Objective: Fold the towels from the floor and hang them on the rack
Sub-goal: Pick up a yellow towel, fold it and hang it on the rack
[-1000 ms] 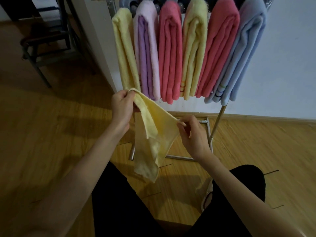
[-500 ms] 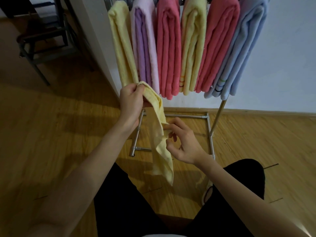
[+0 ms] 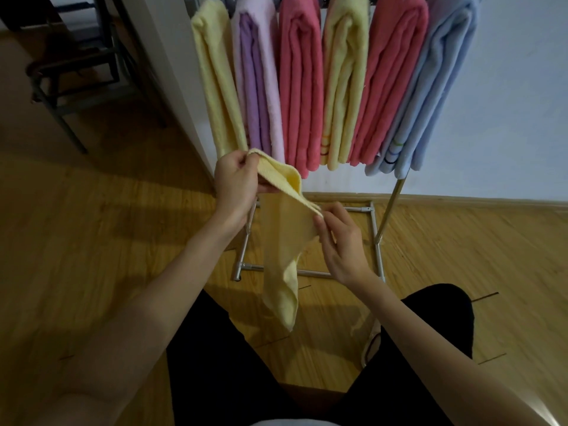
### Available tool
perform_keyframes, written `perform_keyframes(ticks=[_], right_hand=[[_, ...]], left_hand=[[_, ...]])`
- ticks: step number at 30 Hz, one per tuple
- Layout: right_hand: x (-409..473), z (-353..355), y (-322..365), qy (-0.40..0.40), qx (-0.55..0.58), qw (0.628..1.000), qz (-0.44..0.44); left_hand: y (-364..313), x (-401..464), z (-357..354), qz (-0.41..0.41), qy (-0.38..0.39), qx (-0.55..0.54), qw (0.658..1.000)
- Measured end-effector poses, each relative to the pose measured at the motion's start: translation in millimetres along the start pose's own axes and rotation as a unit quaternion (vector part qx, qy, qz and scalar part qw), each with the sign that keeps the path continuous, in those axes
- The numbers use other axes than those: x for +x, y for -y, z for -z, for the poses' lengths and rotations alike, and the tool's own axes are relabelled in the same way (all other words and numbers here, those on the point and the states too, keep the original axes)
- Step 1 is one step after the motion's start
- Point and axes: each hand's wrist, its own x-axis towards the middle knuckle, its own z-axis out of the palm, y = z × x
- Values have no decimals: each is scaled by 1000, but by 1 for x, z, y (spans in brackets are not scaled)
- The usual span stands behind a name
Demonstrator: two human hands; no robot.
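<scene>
A small pale yellow towel [image 3: 284,259] hangs in the air in front of the rack, its lower end drooping toward my knees. My left hand [image 3: 236,181] grips its upper corner at about the height of the hung towels' bottom ends. My right hand [image 3: 338,238] pinches the top edge lower and to the right, thumb and fingertips on the hem. The metal rack [image 3: 376,241] stands against the white wall and carries several folded towels: yellow [image 3: 215,81], lilac [image 3: 258,84], pink [image 3: 301,87], yellow [image 3: 344,84], pink [image 3: 390,75] and light blue [image 3: 436,87].
Wooden floor [image 3: 92,241] spreads to the left and right. A dark metal chair or stand [image 3: 76,66] sits at the back left beyond a white wall corner [image 3: 172,72]. My black-trousered legs [image 3: 221,364] fill the bottom of the view.
My right hand has slid up and right along the towel's top edge, spreading it a little. My left hand keeps its grip on the corner at about the same place.
</scene>
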Motion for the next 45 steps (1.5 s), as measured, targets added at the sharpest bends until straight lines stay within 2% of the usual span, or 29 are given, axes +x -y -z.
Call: perform_keyframes(ticks=[3, 5, 9, 11, 15, 21, 23, 28, 31, 34, 38, 45], right_hand=[[14, 14, -8, -12, -41, 999, 4], [25, 24, -12, 6, -65, 997, 32], [41, 33, -18, 65, -82, 992, 77], [45, 31, -23, 92, -105, 987, 83], [48, 37, -33, 79, -132, 986, 67], [60, 65, -38, 24, -112, 993, 21], [63, 71, -39, -1, -88, 996, 3], [69, 84, -37, -35, -58, 998, -18], [72, 85, -35, -27, -53, 998, -32], [72, 82, -35, -24, -35, 999, -28], [72, 75, -34, -10, -36, 999, -26], [76, 67, -34, 23, -80, 996, 14]], left_hand=[[14, 6, 16, -14, 17, 79, 997], [26, 10, 28, -22, 31, 172, 984], [39, 18, 43, -61, 33, 366, 928], [40, 21, 44, -90, 46, 413, 905], [27, 27, 37, -150, 54, 410, 898], [-3, 29, 26, -177, 84, 412, 890], [-9, 29, 22, -181, 135, 413, 882], [-14, 29, 13, -161, 344, 321, 868], [-21, 22, 8, -162, 430, 309, 833], [-28, 19, 8, -169, 506, 330, 779], [-30, 17, 9, -177, 546, 400, 715], [-39, 7, 11, -168, 566, 444, 674]])
